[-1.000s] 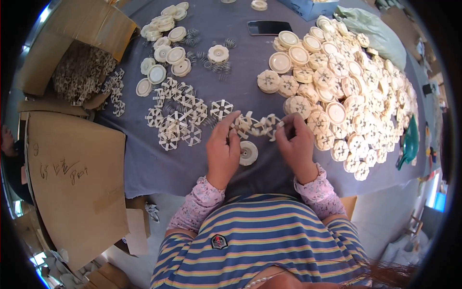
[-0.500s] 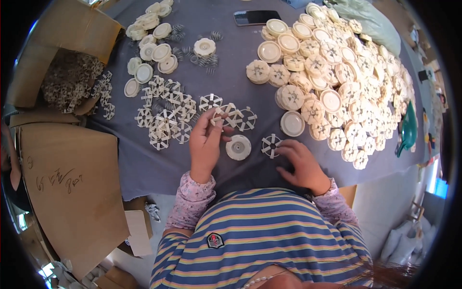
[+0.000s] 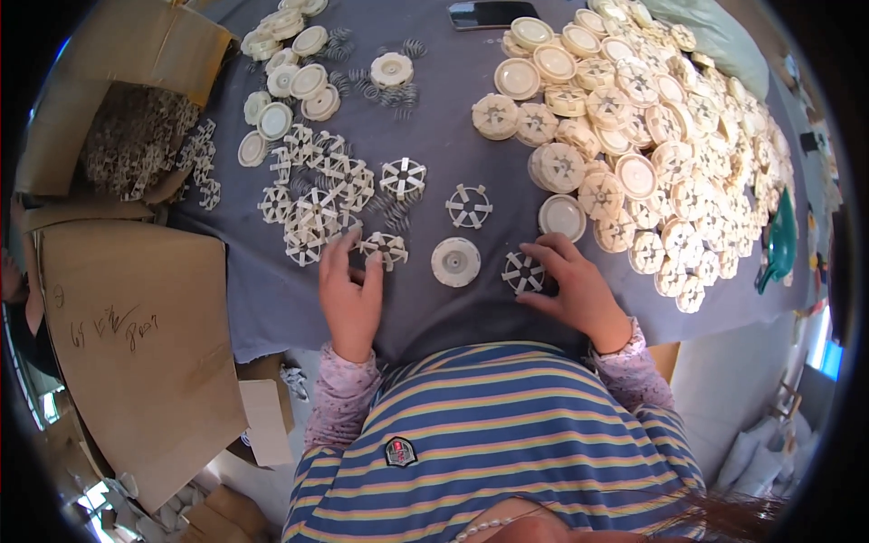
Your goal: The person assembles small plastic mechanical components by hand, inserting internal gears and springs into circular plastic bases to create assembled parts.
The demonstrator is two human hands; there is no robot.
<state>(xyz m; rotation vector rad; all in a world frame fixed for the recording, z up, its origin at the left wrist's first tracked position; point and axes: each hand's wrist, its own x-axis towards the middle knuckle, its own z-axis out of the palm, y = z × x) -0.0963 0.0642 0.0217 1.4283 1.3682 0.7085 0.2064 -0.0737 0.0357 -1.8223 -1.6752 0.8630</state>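
Note:
My left hand (image 3: 349, 299) is over the near edge of a pile of white spoked plastic rings (image 3: 317, 210), its fingers apart. The thumb is at the rim of a loose ring (image 3: 386, 250) beside the pile. My right hand (image 3: 579, 294) has its thumb and fingertips closed on opposite sides of another spoked ring (image 3: 523, 272), low at the tabletop. A round white plastic disc (image 3: 455, 261) with a central hole lies between my hands. Behind it rests one more spoked ring (image 3: 470, 207), and to its left another ring (image 3: 403, 178) sits near some metal springs (image 3: 396, 214).
A large heap of cream round parts (image 3: 638, 167) covers the table's right side. White discs (image 3: 308, 81) and springs lie at the back left, near a phone (image 3: 493, 14). An open cardboard box (image 3: 149, 54) of small parts stands left. A green object (image 3: 779, 240) lies far right.
My left hand has moved left, from the rings behind the disc to the pile's edge. My right fingers have closed around the nearby ring, which has shifted slightly toward me.

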